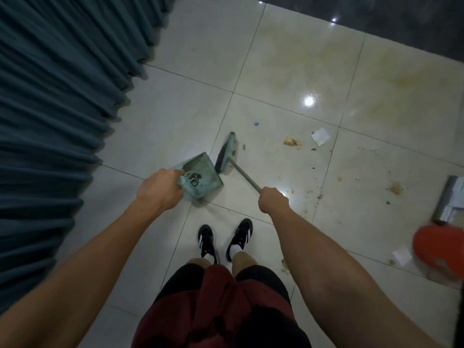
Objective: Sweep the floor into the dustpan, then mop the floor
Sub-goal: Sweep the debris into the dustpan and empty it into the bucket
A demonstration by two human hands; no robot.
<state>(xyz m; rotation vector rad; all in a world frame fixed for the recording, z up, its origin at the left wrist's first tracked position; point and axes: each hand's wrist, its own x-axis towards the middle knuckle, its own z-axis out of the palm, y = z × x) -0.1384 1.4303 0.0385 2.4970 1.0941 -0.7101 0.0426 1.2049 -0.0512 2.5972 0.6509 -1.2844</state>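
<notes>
A pale teal dustpan (203, 172) stands on the tiled floor just ahead of my feet, with a few dark bits inside. My left hand (160, 189) grips the top of its upright handle. Right beside the pan's open edge sits the teal broom head (226, 154) with dark bristles. Its grey stick runs back to my right hand (273, 200), which grips it. Litter lies to the right: a yellowish food scrap (292, 142), a white paper piece (320, 136), a small blue bit (256, 124) and several crumbs (395, 188).
Dark teal curtains (57, 109) hang along the left. A yellowish stain (339, 66) spreads over the far tiles. At the right edge are a grey object (452, 199), an orange object (439, 249) and another paper scrap (402, 257). A dark floor strip (401, 16) runs along the back.
</notes>
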